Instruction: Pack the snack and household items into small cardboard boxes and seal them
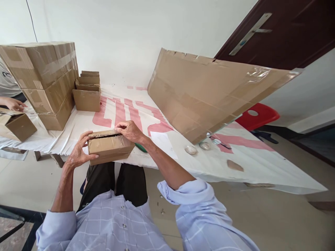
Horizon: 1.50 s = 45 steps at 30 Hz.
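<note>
A small brown cardboard box [111, 147] is at the table's front edge, above my lap, its long top flaps not quite meeting and a dark gap between them. My left hand [81, 150] grips its left end, thumb on the near face and fingers over the top edge. At the right end of the top, my right hand [129, 131] has its fingers pinched at the flap edge; whether they hold the flap or a bit of tape cannot be made out. Part of a green round thing [141, 147] shows behind the box's right side.
Taped boxes [49, 87] are stacked at left, beside several open cartons [87, 99]. A large cardboard sheet [199, 90] leans at right. Tape rolls [191, 150] and scissors [218, 142] lie near it. A co-worker's hand [15, 104] is by another box [18, 125] at far left.
</note>
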Each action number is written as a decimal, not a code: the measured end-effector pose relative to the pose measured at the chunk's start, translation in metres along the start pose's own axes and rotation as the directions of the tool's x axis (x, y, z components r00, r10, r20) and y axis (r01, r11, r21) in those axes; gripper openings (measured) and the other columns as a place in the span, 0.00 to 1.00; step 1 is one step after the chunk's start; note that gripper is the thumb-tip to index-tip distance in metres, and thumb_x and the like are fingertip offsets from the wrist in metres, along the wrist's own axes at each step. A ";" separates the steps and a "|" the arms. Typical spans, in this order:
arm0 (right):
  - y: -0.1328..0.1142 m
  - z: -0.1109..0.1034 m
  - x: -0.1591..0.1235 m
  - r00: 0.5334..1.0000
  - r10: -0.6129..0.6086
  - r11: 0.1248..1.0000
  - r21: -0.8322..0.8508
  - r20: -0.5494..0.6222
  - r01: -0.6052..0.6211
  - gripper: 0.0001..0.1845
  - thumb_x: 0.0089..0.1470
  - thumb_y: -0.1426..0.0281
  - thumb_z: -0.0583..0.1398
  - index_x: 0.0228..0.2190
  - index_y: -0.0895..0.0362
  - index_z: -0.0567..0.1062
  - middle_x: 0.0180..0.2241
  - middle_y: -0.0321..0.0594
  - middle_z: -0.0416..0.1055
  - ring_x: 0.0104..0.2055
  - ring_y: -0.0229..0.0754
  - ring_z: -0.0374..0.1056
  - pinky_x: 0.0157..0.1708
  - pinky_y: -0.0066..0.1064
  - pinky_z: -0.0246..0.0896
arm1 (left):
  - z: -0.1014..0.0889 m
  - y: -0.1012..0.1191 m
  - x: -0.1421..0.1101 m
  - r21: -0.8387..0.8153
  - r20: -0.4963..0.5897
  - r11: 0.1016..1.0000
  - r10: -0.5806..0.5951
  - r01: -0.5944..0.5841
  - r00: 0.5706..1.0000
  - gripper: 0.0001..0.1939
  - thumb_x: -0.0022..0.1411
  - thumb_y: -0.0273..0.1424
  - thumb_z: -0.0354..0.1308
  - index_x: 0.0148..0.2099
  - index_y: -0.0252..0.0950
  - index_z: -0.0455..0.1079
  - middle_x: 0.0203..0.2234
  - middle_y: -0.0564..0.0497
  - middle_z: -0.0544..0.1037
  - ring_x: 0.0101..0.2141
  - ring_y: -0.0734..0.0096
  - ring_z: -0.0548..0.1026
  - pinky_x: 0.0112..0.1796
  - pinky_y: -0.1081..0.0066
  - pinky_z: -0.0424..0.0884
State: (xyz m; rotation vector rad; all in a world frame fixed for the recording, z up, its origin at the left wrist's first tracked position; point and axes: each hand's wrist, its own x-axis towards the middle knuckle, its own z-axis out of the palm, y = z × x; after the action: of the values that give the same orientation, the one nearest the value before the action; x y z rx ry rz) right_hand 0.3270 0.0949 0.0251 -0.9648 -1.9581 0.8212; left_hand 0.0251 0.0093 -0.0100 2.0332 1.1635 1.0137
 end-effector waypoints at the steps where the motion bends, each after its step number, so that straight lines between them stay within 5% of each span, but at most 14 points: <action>1: 0.001 0.000 0.002 1.000 0.019 1.000 0.018 -0.007 -0.019 0.12 0.56 0.61 0.64 0.28 0.57 0.80 0.29 0.38 0.78 0.33 0.41 0.70 0.37 0.33 0.64 | 0.000 0.000 0.000 0.001 0.000 1.000 0.002 -0.002 1.000 0.37 0.55 0.48 0.78 0.61 0.42 0.72 0.75 0.36 0.61 0.72 0.35 0.67 0.62 0.41 0.78; 10: 0.007 0.005 0.018 0.981 0.153 0.983 0.117 -0.121 -0.139 0.11 0.49 0.63 0.64 0.24 0.58 0.79 0.27 0.37 0.76 0.31 0.40 0.68 0.34 0.31 0.61 | -0.003 0.000 0.004 0.032 -0.021 0.999 0.025 -0.024 0.999 0.38 0.56 0.51 0.78 0.63 0.43 0.73 0.73 0.37 0.64 0.71 0.36 0.69 0.59 0.42 0.80; 19: 0.003 0.002 0.032 0.957 0.209 0.978 0.043 -0.201 -0.204 0.11 0.49 0.66 0.66 0.21 0.56 0.75 0.23 0.32 0.72 0.32 0.38 0.68 0.34 0.27 0.61 | -0.009 0.000 0.015 0.103 -0.023 0.994 0.042 -0.040 0.999 0.39 0.55 0.55 0.77 0.62 0.43 0.73 0.71 0.39 0.66 0.69 0.36 0.70 0.55 0.43 0.85; 38: 0.010 -0.009 0.040 0.957 0.291 0.950 0.115 0.007 -0.290 0.19 0.48 0.71 0.65 0.13 0.55 0.65 0.14 0.28 0.59 0.20 0.29 0.51 0.22 0.26 0.42 | -0.004 0.005 0.012 0.125 0.050 0.988 0.089 -0.095 0.995 0.36 0.61 0.48 0.75 0.66 0.42 0.72 0.72 0.37 0.66 0.72 0.37 0.67 0.61 0.44 0.80; 45: 0.019 -0.013 0.045 0.913 0.408 0.858 0.334 0.018 -0.390 0.26 0.49 0.71 0.73 0.13 0.55 0.64 0.13 0.28 0.58 0.18 0.28 0.50 0.16 0.21 0.46 | -0.003 0.003 0.011 0.141 0.047 0.986 0.086 -0.092 0.995 0.36 0.61 0.48 0.75 0.66 0.43 0.72 0.72 0.37 0.66 0.72 0.37 0.67 0.62 0.43 0.79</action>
State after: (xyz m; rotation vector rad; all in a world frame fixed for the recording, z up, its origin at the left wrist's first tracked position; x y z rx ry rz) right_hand 0.3262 0.1447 0.0326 -1.1879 -1.5210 1.2985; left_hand 0.0272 0.0181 -0.0023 2.2256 1.1626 0.9498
